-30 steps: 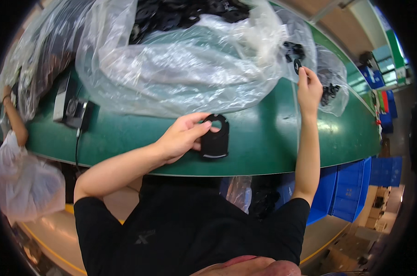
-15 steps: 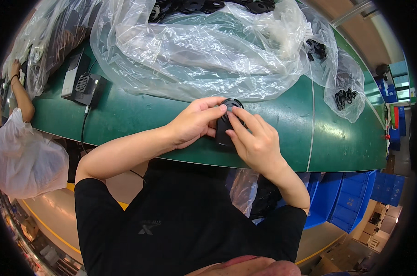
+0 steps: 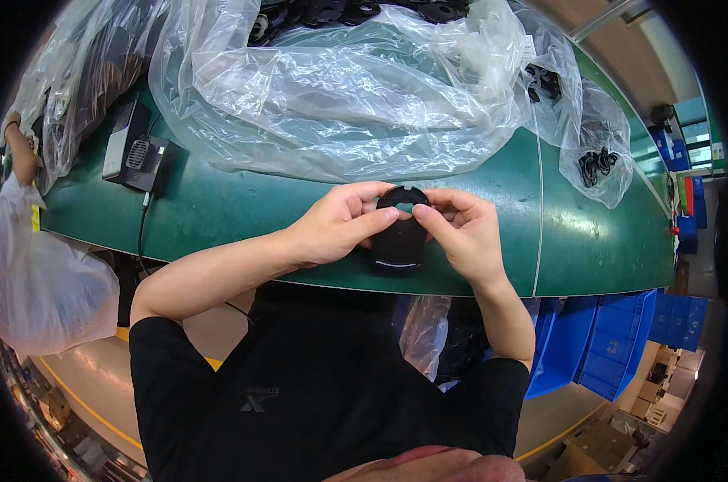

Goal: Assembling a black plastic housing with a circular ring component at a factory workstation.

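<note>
At the far left edge of the green table [image 3: 219, 217], well away from the black round part [image 3: 397, 241], a co-worker's forearm [image 3: 18, 157] and a white bag [image 3: 38, 281] show. Nearer the part but still well to its left, a small black-and-grey device [image 3: 135, 153] lies on the table with a cable [image 3: 143, 229] running off the front edge. Behind the part, a large crumpled clear plastic bag [image 3: 340, 96] covers much of the table, with more black parts [image 3: 332, 12] at its far side.

The black round part stands on the table close to its front edge, directly ahead of the person. The left hand [image 3: 332, 225] wraps it from the left, thumb and fingers [image 3: 384, 215] clamped on its upper rim. The right hand [image 3: 464, 229] meets it from the right, fingers pinched together at the same rim, seemingly on a small piece pressed there; what that piece is cannot be made out.

This looks like a fitting step: a small piece being seated at the top of the part while the left hand steadies it. The next move would call for a firm, even press with the part kept still.

To the right of the part, a smaller clear bag [image 3: 597, 153] holds dark little pieces [image 3: 595, 165]; blue crates [image 3: 621, 337] sit below the table.
</note>
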